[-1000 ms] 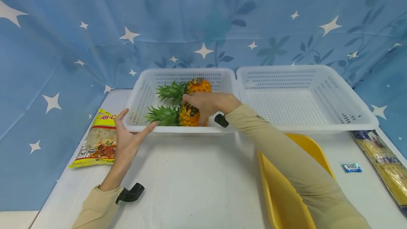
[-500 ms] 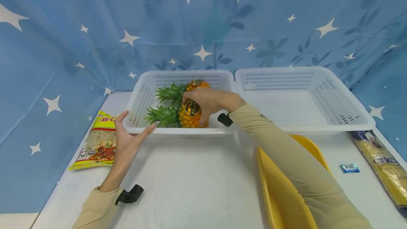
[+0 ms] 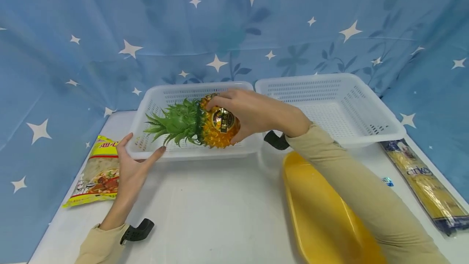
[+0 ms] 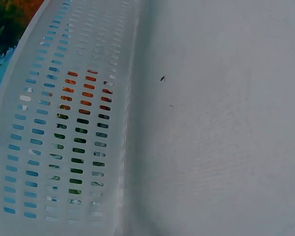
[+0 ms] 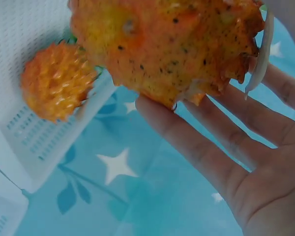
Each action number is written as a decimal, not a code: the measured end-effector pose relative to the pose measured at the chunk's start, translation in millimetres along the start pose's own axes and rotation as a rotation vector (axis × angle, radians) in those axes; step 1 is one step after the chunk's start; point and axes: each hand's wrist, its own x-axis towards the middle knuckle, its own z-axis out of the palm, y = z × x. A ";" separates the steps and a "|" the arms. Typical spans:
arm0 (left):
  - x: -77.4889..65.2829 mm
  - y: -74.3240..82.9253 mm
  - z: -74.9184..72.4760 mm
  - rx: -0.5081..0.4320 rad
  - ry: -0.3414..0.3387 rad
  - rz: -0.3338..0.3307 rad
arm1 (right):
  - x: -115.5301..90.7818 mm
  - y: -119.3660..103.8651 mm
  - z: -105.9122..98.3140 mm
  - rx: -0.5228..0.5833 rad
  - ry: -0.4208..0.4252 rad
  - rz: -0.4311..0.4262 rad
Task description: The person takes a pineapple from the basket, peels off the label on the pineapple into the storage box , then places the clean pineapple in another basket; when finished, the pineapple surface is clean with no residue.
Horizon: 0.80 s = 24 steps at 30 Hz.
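Observation:
My right hand (image 3: 253,111) grips a pineapple (image 3: 210,131) with a green leafy crown and a black and gold label. The fruit is raised over the left white basket (image 3: 198,157), its crown pointing left. In the right wrist view, the fingertips lie along the knobbly orange skin of this pineapple (image 5: 172,49). Below and beyond it, a second pineapple (image 5: 59,81) lies in the basket; in the head view the held one mostly hides it. My left hand (image 3: 132,170) touches the basket's near left corner, thumb and fingers spread either side.
An empty white basket (image 3: 329,117) stands on the right, beside the first. A yellow tub (image 3: 311,199) lies under the right forearm. A noodle bag (image 3: 97,174) is at left; a long pasta packet (image 3: 421,174) and small blue wrapper (image 3: 387,181) are at right. A starry curtain (image 3: 176,23) hangs behind.
My right hand has lifted the nearer pineapple up out of the basket toward the camera. The left hand stays at the basket corner. The head view has shifted slightly to the right.

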 end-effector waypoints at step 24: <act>0.8 -3.5 0.7 -0.058 -0.011 0.016 | -81.4 -55.3 50.3 -0.048 -0.175 -0.138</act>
